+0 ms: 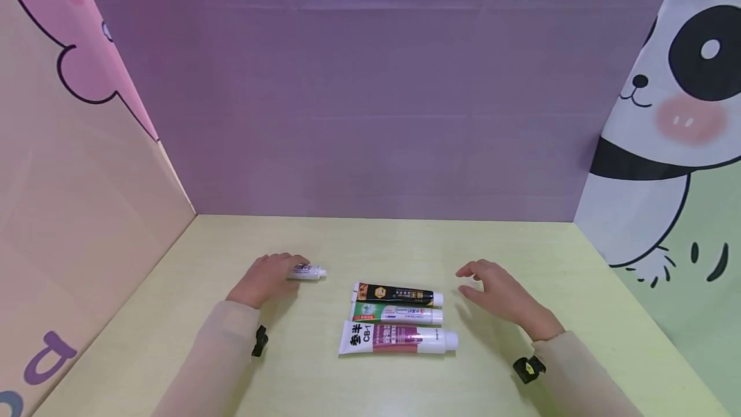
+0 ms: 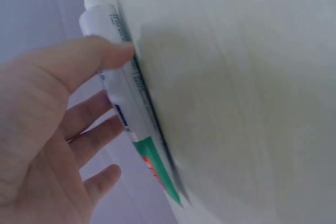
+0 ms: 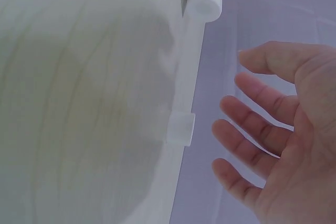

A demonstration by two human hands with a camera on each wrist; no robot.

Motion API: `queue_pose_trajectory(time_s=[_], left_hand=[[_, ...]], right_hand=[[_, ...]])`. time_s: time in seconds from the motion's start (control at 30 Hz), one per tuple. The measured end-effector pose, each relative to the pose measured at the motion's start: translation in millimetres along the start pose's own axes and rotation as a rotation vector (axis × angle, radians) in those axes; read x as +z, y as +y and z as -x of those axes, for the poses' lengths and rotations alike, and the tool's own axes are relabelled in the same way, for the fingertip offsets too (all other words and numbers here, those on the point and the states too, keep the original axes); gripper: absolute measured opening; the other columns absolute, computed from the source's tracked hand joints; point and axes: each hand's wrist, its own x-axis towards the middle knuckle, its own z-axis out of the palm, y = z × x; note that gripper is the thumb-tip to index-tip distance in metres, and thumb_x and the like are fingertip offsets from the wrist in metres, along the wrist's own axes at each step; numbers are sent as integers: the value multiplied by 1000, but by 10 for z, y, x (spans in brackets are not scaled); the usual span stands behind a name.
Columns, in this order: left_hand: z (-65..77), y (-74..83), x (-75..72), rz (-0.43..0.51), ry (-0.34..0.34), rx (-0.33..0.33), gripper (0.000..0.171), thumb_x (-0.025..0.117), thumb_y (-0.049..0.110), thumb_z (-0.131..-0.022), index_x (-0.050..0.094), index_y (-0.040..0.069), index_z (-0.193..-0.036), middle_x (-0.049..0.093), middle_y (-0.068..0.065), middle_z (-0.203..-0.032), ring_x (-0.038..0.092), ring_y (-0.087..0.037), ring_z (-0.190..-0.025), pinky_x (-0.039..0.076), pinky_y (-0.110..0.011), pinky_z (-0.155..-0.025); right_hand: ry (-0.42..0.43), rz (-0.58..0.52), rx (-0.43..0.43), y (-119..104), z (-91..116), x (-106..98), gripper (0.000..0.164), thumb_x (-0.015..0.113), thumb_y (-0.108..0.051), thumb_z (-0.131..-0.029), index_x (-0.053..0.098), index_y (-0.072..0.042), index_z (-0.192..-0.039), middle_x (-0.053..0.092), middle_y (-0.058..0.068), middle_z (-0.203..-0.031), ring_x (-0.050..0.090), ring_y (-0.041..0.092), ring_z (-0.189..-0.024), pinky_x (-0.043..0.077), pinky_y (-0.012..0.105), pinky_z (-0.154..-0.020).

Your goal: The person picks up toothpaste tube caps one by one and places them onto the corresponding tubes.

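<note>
My left hand point(image 1: 272, 278) holds a white toothpaste tube point(image 1: 308, 272) at the back left of the table, its capped end pointing right. In the left wrist view, the thumb lies across this tube point(image 2: 123, 98), with the other fingers on its far side; its tail is green and red. To the right, my right hand point(image 1: 503, 291) hovers with relaxed, spread fingers and nothing in them. Between the hands lie a black toothpaste tube point(image 1: 396, 294), a green-and-white toothpaste tube point(image 1: 399, 314) and a larger white-and-purple toothpaste tube point(image 1: 399, 338), stacked front to back with caps rightward.
A small white cap-like piece point(image 3: 181, 128) shows near the right hand in the right wrist view. The pale wooden table point(image 1: 312, 372) meets a purple back panel point(image 1: 370, 114). Printed panels stand at left point(image 1: 87, 198) and right point(image 1: 695, 224).
</note>
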Motion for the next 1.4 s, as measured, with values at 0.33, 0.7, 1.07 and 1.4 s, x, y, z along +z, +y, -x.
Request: queue_pose_trajectory(time_s=[0.33, 0.7, 1.07, 1.4], left_hand=[[-8, -63, 55, 75, 29, -23, 34, 74, 0, -86, 70, 12, -118, 66, -11, -112, 63, -28, -101, 51, -49, -88], [-18, -108, 87, 182, -4, 3, 34, 72, 6, -87, 70, 17, -120, 65, -8, -113, 59, -24, -98, 51, -51, -83], [-21, -38, 82, 202, 29, 24, 33, 75, 13, -87, 70, 20, -119, 65, -3, -110, 59, -21, -97, 52, -49, -82], [-13, 81, 32, 194, 74, 71, 35, 76, 15, -83, 72, 23, -117, 65, 2, -104, 58, -16, -89, 51, -41, -75]], right_hand=[[-13, 25, 22, 73, 13, -24, 31, 72, -12, -90, 67, -3, -119, 62, 14, -122, 55, 40, -114, 44, 56, -96], [-44, 44, 79, 182, -4, -7, 38, 73, -10, -89, 64, 0, -124, 58, 20, -128, 51, 45, -119, 42, 58, -99], [-91, 3, 65, 270, -52, -4, 42, 70, -4, -90, 61, 2, -130, 57, 25, -129, 59, 42, -111, 47, 56, -95], [-116, -19, 91, 268, -46, -7, 35, 70, -2, -89, 65, 2, -123, 62, 18, -119, 62, 34, -101, 51, 51, -87]])
